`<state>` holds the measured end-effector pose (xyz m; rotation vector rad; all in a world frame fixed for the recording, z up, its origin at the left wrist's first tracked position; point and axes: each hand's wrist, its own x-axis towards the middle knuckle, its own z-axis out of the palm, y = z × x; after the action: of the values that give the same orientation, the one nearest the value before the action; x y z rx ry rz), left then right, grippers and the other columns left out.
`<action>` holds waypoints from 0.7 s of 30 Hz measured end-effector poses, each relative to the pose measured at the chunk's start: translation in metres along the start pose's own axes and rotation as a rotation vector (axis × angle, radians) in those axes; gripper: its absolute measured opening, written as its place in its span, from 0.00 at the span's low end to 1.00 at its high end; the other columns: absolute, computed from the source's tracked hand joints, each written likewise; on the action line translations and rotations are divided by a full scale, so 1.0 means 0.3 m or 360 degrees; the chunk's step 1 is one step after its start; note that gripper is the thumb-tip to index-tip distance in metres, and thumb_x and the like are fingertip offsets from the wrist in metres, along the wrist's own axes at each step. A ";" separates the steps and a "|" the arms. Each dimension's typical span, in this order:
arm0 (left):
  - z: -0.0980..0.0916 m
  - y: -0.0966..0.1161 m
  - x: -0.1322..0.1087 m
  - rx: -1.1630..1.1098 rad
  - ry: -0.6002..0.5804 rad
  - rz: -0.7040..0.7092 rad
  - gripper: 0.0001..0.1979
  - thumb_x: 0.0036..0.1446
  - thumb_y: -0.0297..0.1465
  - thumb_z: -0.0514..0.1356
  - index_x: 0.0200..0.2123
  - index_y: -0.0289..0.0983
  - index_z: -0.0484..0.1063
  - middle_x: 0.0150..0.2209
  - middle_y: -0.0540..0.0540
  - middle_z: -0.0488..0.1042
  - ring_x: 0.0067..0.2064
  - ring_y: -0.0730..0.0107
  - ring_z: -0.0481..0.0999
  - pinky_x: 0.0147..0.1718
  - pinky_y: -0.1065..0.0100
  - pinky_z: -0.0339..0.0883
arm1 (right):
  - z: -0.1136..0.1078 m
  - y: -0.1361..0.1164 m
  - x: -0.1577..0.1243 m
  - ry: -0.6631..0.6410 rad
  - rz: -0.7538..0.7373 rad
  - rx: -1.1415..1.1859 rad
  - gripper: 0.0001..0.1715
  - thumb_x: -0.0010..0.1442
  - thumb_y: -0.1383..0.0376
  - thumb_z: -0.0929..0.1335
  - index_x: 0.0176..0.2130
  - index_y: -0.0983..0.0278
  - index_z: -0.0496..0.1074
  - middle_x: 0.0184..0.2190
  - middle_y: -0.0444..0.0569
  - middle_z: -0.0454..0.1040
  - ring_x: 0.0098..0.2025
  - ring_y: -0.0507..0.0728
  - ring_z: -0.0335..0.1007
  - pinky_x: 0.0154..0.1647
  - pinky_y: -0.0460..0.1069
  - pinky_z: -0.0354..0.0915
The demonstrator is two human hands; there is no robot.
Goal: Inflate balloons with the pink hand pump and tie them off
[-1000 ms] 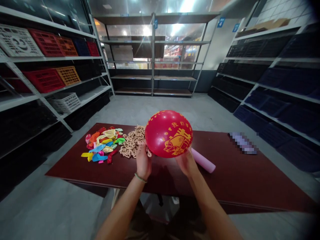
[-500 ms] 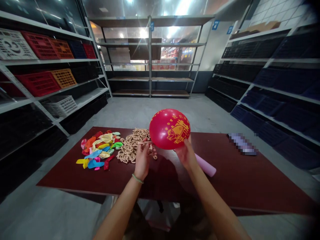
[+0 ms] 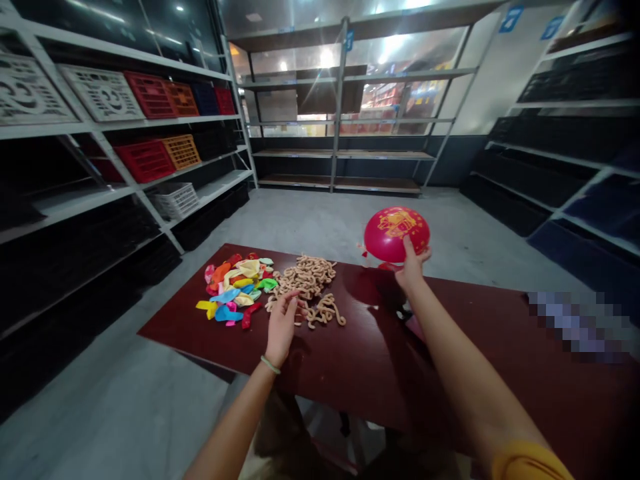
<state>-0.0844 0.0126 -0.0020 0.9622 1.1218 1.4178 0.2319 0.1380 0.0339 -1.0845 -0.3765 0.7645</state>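
Note:
A red inflated balloon (image 3: pixel 397 232) with gold print sits at the far edge of the dark red table (image 3: pixel 360 367). My right hand (image 3: pixel 413 265) is stretched out to it, fingers spread against its near underside, not wrapped round it. My left hand (image 3: pixel 281 325) hovers low over the table with fingers loosely apart, their tips at a pile of beige curled clips (image 3: pixel 307 287). Left of the clips lies a heap of flat, uninflated balloons in many colours (image 3: pixel 235 290).
A pink tube (image 3: pixel 414 327) shows partly behind my right forearm. A blurred patch (image 3: pixel 580 323) lies on the table's right side. Metal shelves with red, orange and white crates (image 3: pixel 150 157) line the left wall; dark bins fill shelves on the right.
My right hand has carried the balloon away from me to the table's far edge. My left hand has let go of it and dropped to the clips. The view has swung left.

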 end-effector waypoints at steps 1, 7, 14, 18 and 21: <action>-0.027 -0.003 0.003 0.0042 0.0006 0.0012 0.18 0.57 0.41 0.62 0.46 0.36 0.72 0.34 0.47 0.74 0.30 0.70 0.76 0.27 0.70 0.71 | 0.003 0.011 0.025 0.0035 -0.0004 -0.0041 0.68 0.39 0.46 0.77 0.65 0.39 0.36 0.71 0.49 0.36 0.65 0.65 0.54 0.47 0.65 0.71; -0.181 0.007 0.056 0.0262 0.0132 0.0125 0.17 0.58 0.40 0.61 0.47 0.36 0.72 0.35 0.45 0.76 0.31 0.69 0.76 0.31 0.67 0.73 | -0.034 0.081 0.109 -0.0007 -0.0074 -0.0339 0.62 0.44 0.49 0.76 0.65 0.42 0.38 0.69 0.52 0.39 0.65 0.66 0.54 0.46 0.64 0.72; -0.344 0.047 0.120 0.0507 0.0267 0.0216 0.16 0.56 0.38 0.62 0.46 0.37 0.73 0.39 0.43 0.76 0.36 0.66 0.78 0.32 0.67 0.72 | 0.012 0.147 -0.022 -0.0286 -0.0248 -0.0486 0.30 0.48 0.55 0.73 0.49 0.59 0.65 0.52 0.50 0.66 0.53 0.58 0.68 0.52 0.59 0.70; -0.447 0.089 0.127 0.0612 0.0329 0.0170 0.16 0.56 0.37 0.62 0.45 0.36 0.75 0.39 0.42 0.77 0.39 0.64 0.77 0.34 0.67 0.72 | 0.118 0.193 -0.212 -0.0752 -0.0366 -0.0599 0.21 0.51 0.55 0.72 0.43 0.62 0.71 0.40 0.48 0.74 0.44 0.57 0.73 0.50 0.58 0.70; -0.529 0.115 0.116 0.0731 0.0405 0.0165 0.17 0.56 0.37 0.62 0.46 0.36 0.75 0.41 0.42 0.78 0.39 0.63 0.77 0.34 0.66 0.72 | 0.217 0.238 -0.389 -0.1143 -0.0416 -0.0698 0.17 0.55 0.56 0.71 0.43 0.62 0.73 0.39 0.49 0.77 0.41 0.57 0.75 0.49 0.57 0.71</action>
<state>-0.2498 0.0248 -0.0071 1.1945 1.6555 1.4216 0.0846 0.1143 0.0086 -1.1042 -1.3191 0.8394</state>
